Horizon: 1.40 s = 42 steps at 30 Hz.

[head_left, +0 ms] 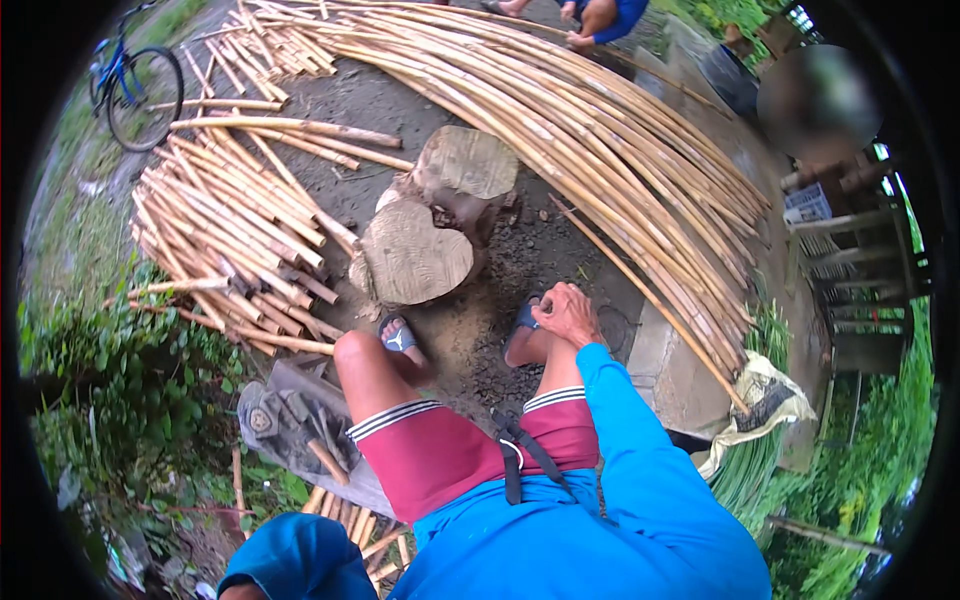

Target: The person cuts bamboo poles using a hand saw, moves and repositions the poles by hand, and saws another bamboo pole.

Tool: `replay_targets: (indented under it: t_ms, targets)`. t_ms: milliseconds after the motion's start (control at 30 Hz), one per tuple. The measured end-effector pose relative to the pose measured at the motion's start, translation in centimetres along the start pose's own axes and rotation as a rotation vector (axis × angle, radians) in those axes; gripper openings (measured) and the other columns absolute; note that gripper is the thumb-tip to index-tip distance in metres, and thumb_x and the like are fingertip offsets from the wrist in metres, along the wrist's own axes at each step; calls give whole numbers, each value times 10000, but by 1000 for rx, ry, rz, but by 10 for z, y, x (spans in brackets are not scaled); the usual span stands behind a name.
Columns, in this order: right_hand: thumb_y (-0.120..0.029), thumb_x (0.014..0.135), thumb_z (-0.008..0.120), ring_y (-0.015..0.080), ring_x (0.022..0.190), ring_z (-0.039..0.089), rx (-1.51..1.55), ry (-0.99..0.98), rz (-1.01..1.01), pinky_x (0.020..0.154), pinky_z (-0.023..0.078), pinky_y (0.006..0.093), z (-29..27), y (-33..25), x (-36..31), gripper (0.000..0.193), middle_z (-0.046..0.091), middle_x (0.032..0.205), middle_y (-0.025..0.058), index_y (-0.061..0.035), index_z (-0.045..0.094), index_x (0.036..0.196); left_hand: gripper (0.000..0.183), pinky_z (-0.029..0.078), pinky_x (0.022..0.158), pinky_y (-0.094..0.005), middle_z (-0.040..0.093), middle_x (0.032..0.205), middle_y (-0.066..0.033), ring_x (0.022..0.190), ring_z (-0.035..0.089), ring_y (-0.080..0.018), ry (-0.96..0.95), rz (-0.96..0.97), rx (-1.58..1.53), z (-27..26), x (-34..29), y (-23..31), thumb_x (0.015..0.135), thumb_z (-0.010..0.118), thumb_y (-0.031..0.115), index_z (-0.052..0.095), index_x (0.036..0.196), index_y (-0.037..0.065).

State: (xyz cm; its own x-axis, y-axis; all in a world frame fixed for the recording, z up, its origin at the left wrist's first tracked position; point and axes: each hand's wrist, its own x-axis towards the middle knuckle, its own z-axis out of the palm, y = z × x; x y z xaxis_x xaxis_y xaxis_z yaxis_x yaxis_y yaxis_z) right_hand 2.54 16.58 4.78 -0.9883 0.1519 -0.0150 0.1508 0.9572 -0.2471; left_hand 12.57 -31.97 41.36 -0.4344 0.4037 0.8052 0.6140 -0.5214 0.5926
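My right hand (568, 314) rests on my right knee, its fingers loosely bent and nothing visible in them. My left arm, in a blue sleeve (300, 556), bends down at the lower left; only a bit of skin shows past the cuff and the hand is outside the picture. In front of my feet stands a wooden chopping stump with two cut faces, a nearer one (418, 252) and a farther one (466, 162). Beside my left thigh, a short wooden handle (328, 462) lies on a grey plank seat; what it belongs to is unclear.
Cut bamboo-like poles (225, 235) are heaped at the left. Long poles (600, 130) sweep across the far and right side. A blue bicycle (135, 85) stands far left. Another person's hand (580, 38) shows at the top. A pale sack (765, 400) lies right.
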Motion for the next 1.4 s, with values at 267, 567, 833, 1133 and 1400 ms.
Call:
replay_targets:
  t_ms: [267, 567, 833, 1133, 1400]
  targets:
    - [-384, 739, 715, 343, 936, 621, -6, 9, 12, 818, 519, 477, 5, -12, -12, 304, 649, 875, 143, -86, 674, 691, 277, 388, 426, -325, 595, 844, -50, 538, 536, -161, 132, 305, 582, -6, 27, -58, 882, 659, 274, 505, 924, 47]
    - [-358, 742, 725, 319, 891, 620, -72, 34, 3, 802, 507, 453, 2, -12, -36, 279, 648, 844, 118, -82, 693, 713, 185, 281, 395, -287, 529, 613, -66, 444, 439, -148, 113, 313, 322, -12, 43, -97, 894, 568, 219, 512, 827, 56]
    - [-344, 742, 725, 317, 864, 614, -45, 45, 61, 787, 507, 449, 5, -5, -46, 271, 632, 808, 111, -94, 659, 660, 237, 224, 368, -274, 513, 556, -71, 424, 406, -131, -169, 185, -212, -18, 68, -107, 903, 493, 202, 510, 710, 65]
    - [-341, 742, 735, 310, 856, 615, -36, 80, 55, 772, 512, 446, -1, 7, -50, 288, 621, 772, 102, -94, 639, 629, 449, 326, 402, -288, 534, 584, -80, 450, 453, -166, -182, 0, -52, -10, 65, -84, 982, 430, 354, 586, 750, 3]
    - [-347, 726, 740, 327, 837, 641, 2, 21, 92, 744, 519, 463, 3, 9, -35, 306, 655, 778, 116, -76, 638, 629, 418, 324, 395, -290, 537, 563, -107, 425, 459, -173, -1, 180, 131, 14, 65, -89, 972, 378, 224, 561, 682, -15]
